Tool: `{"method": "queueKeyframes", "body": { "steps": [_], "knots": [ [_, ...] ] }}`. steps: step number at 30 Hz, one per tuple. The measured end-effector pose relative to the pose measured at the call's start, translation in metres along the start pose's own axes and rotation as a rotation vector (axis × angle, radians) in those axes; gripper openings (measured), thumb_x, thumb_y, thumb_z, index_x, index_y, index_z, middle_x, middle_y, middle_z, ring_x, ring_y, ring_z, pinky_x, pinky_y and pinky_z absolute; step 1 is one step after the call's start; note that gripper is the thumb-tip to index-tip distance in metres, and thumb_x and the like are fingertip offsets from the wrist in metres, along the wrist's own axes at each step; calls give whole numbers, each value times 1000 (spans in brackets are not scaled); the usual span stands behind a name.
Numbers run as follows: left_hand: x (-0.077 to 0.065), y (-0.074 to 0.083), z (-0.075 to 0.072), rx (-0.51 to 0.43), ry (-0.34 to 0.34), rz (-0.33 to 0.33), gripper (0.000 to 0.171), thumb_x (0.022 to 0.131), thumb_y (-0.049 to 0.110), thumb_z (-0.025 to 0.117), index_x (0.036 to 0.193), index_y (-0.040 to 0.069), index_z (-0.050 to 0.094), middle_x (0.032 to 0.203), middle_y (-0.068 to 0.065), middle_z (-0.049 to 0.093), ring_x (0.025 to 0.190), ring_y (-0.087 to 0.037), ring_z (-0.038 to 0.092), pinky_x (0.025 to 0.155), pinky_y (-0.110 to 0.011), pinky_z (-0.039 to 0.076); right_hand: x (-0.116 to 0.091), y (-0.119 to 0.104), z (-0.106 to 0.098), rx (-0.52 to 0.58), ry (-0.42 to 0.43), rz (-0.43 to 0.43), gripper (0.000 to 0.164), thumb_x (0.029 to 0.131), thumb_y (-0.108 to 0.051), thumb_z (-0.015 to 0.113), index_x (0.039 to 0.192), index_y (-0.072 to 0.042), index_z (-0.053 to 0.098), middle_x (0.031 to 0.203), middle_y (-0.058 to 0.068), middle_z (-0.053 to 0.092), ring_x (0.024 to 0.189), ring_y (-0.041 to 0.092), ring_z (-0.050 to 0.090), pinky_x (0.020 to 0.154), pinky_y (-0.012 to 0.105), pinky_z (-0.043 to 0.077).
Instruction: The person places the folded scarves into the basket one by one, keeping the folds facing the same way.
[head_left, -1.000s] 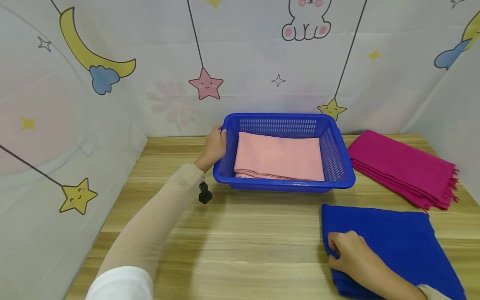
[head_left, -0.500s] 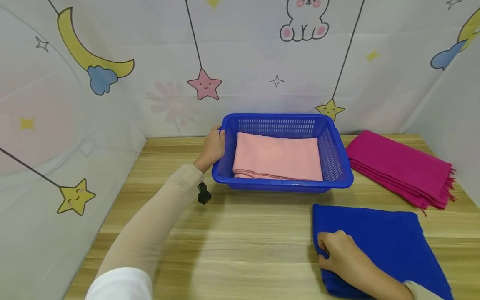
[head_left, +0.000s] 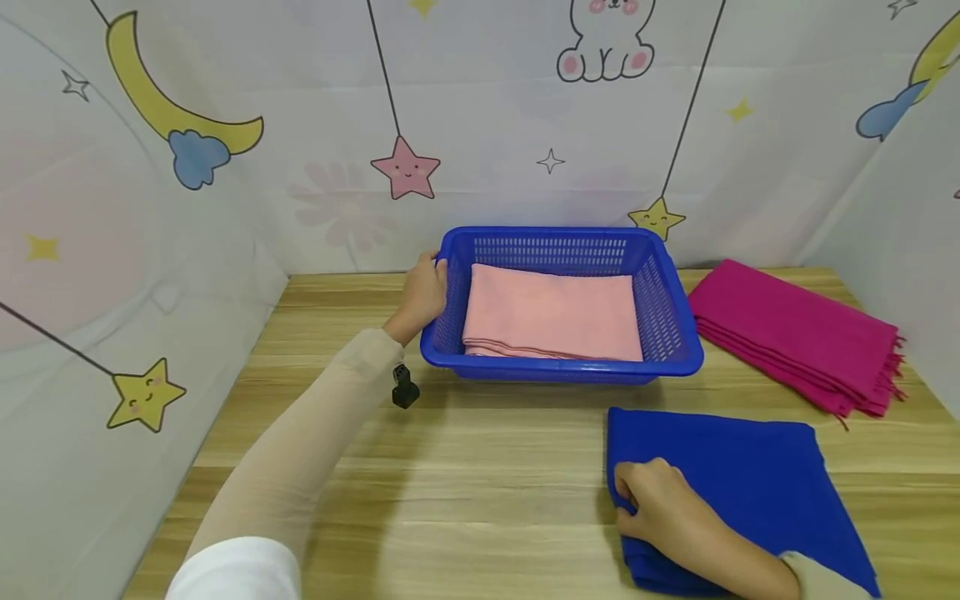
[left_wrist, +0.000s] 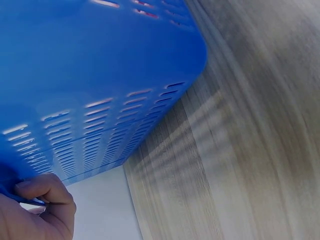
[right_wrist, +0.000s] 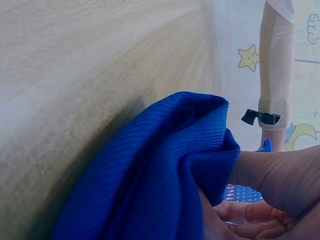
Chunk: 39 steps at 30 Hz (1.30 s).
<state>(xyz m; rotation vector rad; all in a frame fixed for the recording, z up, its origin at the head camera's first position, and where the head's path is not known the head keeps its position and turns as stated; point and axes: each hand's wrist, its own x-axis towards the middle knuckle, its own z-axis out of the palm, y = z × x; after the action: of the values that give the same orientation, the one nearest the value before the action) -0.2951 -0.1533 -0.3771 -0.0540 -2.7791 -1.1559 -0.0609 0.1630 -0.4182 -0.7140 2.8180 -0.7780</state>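
My left hand (head_left: 422, 293) grips the left rim of a blue plastic basket (head_left: 585, 367) at the back of the table. A folded pink cloth (head_left: 555, 312) lies inside it. In the left wrist view, the thumb and fingers (left_wrist: 47, 187) curl round the basket's edge beside its slotted wall. At the front right, my right hand (head_left: 663, 504) pinches the left folded edge of a blue cloth (head_left: 750, 467). The right wrist view shows the layered folds of this cloth (right_wrist: 150, 170) between thumb and fingers, its edge bunched up.
A folded magenta cloth with fringed ends (head_left: 795, 333) lies right of the basket, behind the blue cloth. Wooden tabletop (head_left: 487, 483) shows in front of the basket. A printed curtain (head_left: 495, 108) stands along the back and sides. A small black camera (head_left: 406, 387) hangs at the left wrist.
The blue cloth has slid left across the table with my right hand on it. My left hand stays on the basket's rim. The whole head view has shifted slightly.
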Motion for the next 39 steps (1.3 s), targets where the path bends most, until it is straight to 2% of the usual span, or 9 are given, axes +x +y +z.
{"method": "queueKeyframes", "body": {
  "steps": [14,39],
  "knots": [
    [0,-2,0,19,9,-2,45,111,17,30,145,-12,35,135,-33,52,123,-43,53,103,-50,44,5,-4,5,5,27,-47,38,62,7,74,64,-15,43,59,-13,31,54,2,27,47,20,28],
    [1,-1,2,9,1,-12,46,111,19,30,146,-11,34,128,-33,56,112,-41,60,93,-49,51,12,-16,8,24,-8,-76,37,64,7,74,65,-14,44,60,-13,30,54,2,27,47,20,28]
  ]
}}
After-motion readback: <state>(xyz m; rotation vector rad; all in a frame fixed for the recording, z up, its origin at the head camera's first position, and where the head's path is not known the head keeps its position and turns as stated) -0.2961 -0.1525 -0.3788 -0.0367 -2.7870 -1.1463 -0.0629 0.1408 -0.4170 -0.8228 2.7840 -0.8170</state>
